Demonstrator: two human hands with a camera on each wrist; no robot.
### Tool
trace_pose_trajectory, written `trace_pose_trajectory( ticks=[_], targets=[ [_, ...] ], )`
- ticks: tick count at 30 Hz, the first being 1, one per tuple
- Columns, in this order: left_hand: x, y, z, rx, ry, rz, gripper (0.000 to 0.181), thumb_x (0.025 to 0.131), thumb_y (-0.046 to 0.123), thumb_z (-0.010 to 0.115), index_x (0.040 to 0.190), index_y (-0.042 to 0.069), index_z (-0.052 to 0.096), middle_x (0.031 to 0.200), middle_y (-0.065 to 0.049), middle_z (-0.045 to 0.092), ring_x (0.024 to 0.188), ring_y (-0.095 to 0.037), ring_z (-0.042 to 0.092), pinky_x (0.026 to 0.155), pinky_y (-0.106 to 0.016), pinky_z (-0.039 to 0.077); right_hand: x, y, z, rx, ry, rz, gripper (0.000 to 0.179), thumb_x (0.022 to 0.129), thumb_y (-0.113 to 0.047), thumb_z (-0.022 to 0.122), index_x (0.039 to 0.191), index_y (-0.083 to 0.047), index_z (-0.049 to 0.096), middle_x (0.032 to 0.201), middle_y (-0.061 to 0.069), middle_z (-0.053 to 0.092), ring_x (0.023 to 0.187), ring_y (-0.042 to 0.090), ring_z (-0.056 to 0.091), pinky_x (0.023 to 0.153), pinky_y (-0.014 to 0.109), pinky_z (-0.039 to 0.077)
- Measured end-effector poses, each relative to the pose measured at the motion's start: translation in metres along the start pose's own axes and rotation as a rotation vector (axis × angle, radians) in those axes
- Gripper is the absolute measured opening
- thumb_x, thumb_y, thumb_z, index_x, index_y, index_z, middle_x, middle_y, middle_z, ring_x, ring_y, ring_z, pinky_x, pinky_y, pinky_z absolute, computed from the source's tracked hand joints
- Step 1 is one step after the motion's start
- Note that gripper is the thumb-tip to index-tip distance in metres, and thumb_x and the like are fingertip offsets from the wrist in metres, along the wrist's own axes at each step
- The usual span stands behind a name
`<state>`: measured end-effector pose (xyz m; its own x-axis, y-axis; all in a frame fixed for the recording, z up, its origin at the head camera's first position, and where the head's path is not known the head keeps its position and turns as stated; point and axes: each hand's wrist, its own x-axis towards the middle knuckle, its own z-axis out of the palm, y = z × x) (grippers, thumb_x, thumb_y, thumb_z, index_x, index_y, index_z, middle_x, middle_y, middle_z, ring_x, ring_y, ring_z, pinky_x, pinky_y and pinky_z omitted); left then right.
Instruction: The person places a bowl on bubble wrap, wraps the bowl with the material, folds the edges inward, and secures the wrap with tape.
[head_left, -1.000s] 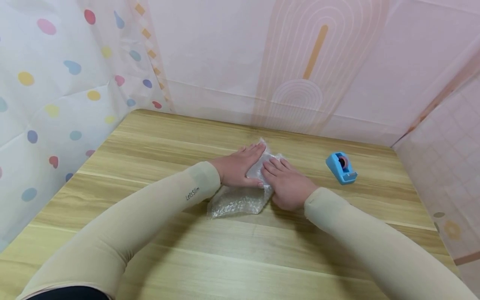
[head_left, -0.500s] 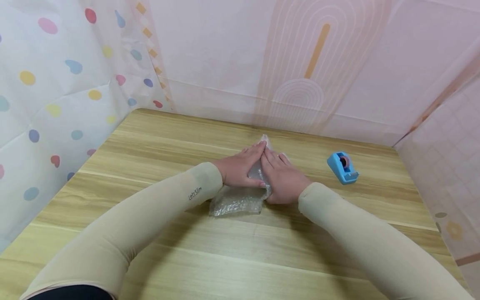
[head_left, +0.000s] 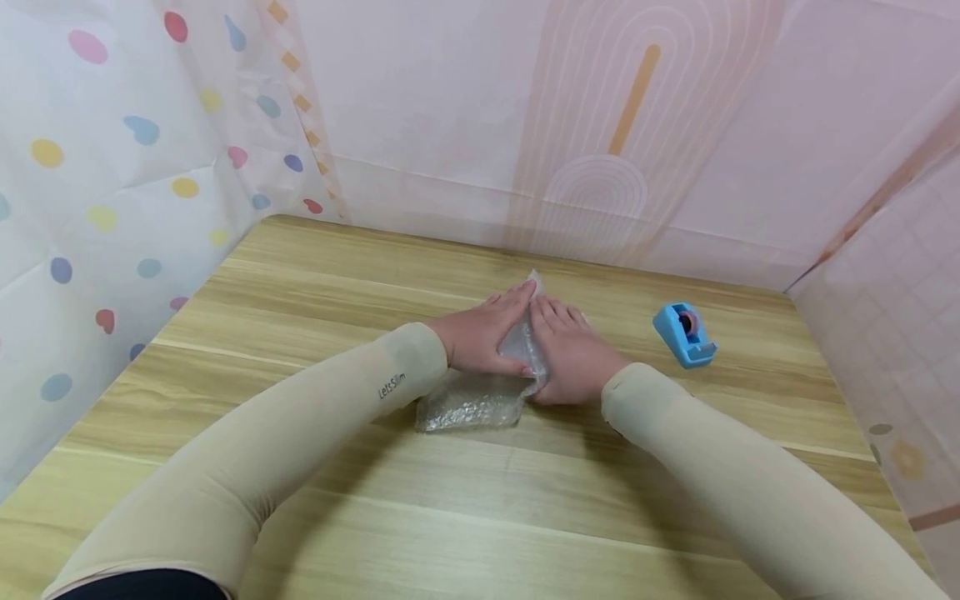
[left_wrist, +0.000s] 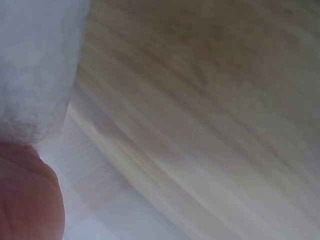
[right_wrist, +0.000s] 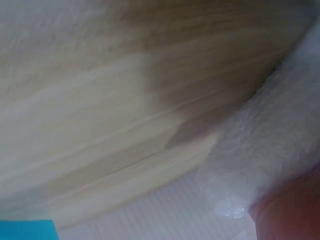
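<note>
A folded piece of clear bubble wrap (head_left: 472, 404) lies on the wooden table, its far tip poking out beyond the fingers. My left hand (head_left: 483, 333) rests flat across its left side, fingers pointing away and thumb stretched to the right. Against the right edge of the wrap, my right hand (head_left: 576, 354) presses with straight fingers, close beside the left fingertips. Both hands cover much of the wrap. In the left wrist view the bubble wrap (left_wrist: 37, 65) shows above part of the left hand (left_wrist: 30, 195); the right wrist view has the bubble wrap (right_wrist: 270, 140) by the right hand (right_wrist: 292, 212).
A blue tape dispenser (head_left: 684, 335) with a roll of tape stands to the right of the hands. Patterned sheets hang along the back and sides of the table (head_left: 450, 517). Light sleeves cover both forearms.
My right hand has moved left and slightly away along the wrap, closing in on the left fingertips, then eased slightly right. The wrap's right edge is pushed inward. My left hand has barely moved.
</note>
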<state>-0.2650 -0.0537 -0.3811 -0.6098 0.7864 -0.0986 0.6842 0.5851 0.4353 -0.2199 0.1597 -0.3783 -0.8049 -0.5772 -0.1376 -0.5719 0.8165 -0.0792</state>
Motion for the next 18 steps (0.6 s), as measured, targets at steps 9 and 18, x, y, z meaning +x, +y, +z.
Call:
trace_pose_trajectory(
  ticks=[9,18],
  targets=[
    [0.000,0.000,0.001,-0.025,0.003,0.006,0.122,0.097,0.057,0.066,0.165,0.004,-0.020,0.173,-0.013,-0.026,0.163,-0.023,-0.018,0.135,-0.045,0.002,0.003,-0.001,-0.001,-0.015,-0.006,0.011,0.132,0.082,-0.061,0.078,0.168,0.000,-0.001,0.178,0.019,-0.002,0.165,0.037,0.007,0.133,0.057,0.015],
    [0.000,-0.001,-0.001,-0.019,-0.004,0.011,0.120,0.097,0.057,0.064,0.165,0.005,-0.020,0.174,-0.012,-0.026,0.163,-0.023,-0.019,0.135,-0.048,0.001,0.009,-0.006,-0.002,-0.051,-0.048,0.049,0.135,0.080,-0.067,0.076,0.167,0.002,-0.001,0.177,0.019,-0.006,0.166,0.035,0.003,0.134,0.056,0.013]
  ],
)
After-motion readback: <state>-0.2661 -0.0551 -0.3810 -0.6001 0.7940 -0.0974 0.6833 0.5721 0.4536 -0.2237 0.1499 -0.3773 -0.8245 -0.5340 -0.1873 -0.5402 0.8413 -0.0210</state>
